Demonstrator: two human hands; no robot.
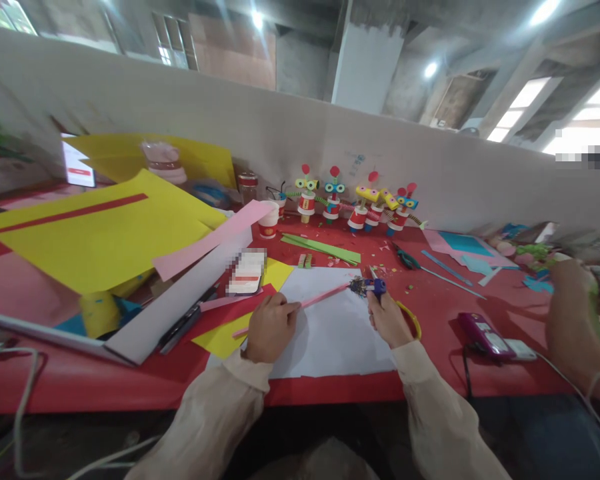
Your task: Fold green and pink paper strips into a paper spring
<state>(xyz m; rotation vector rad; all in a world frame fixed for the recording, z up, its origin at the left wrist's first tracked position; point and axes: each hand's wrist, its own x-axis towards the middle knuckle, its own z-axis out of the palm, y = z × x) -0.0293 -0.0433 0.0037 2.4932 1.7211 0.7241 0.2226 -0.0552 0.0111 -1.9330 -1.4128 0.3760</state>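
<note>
My left hand [274, 327] is closed on a long pink paper strip [325, 295], which slants up to the right over white paper [325, 340]. My right hand [391, 320] grips a small purple-blue object [379, 287] whose exact kind I cannot make out. A dark, speckled tuft [357, 287] sits at the object's left side, where the strip's far end meets it. Beside the right hand a curved yellow handle [411, 319] shows, partly hidden by the hand. Yellow and red sheets lie under the left hand's side.
Several paper-cup figures [333, 203] stand along the back wall. Green strips [323, 248], pliers [405, 257] and scraps lie before them. A phone [247, 272], pens [180, 327] and large yellow sheets [105, 230] are left. To the right are a magenta device [485, 335] and another person's arm [570, 320].
</note>
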